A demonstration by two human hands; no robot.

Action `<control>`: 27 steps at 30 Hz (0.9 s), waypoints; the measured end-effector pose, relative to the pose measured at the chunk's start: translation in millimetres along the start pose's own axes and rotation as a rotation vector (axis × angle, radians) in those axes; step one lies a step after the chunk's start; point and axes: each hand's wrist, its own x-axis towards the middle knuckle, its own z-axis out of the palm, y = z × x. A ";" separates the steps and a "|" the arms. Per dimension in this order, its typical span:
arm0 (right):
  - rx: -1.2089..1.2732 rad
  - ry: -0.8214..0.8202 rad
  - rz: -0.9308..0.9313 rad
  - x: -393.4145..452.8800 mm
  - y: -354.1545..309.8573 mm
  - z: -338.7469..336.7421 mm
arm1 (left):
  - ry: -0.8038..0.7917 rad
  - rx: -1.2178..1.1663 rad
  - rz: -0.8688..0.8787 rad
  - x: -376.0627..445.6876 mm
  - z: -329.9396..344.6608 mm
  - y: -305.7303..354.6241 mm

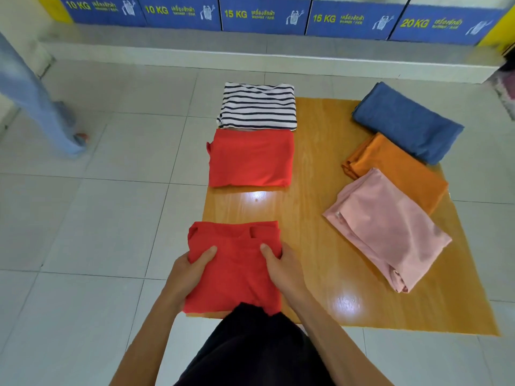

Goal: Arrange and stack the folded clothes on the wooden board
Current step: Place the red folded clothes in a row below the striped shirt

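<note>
A wooden board [320,218] lies on the tiled floor. At its near left corner I hold a folded red garment [237,263] by both sides: my left hand [189,271] grips its left edge, my right hand [281,266] its right edge. Beyond it, along the board's left edge, lie a second folded red garment [250,158] and a black-and-white striped one [257,107]. On the right side a pink garment [387,227], an orange one [401,168] and a blue one [407,122] overlap in a diagonal row.
Another person's legs in light blue trousers [36,101] stand at the far left. Blue panels marked 10 KG, 15 KG and 20 KG [264,15] run along the back above a raised step [250,54]. My dark shorts [250,344] fill the bottom centre.
</note>
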 end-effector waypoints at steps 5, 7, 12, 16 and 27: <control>0.098 0.068 -0.037 30.5 -25.1 -11.9 | -0.037 -0.056 0.057 15.2 0.8 40.4; 0.072 0.104 -0.063 52.7 -38.5 -18.0 | -0.022 -0.050 0.096 28.1 4.2 59.2; -0.034 0.123 -0.008 114.3 -65.2 -17.7 | 0.062 0.129 0.147 69.4 20.9 87.4; -0.070 0.172 0.108 149.0 -66.2 -12.0 | 0.109 0.485 0.179 102.2 26.6 93.6; -0.245 0.210 0.087 172.1 -72.1 -11.5 | 0.257 0.622 0.196 115.0 35.3 111.5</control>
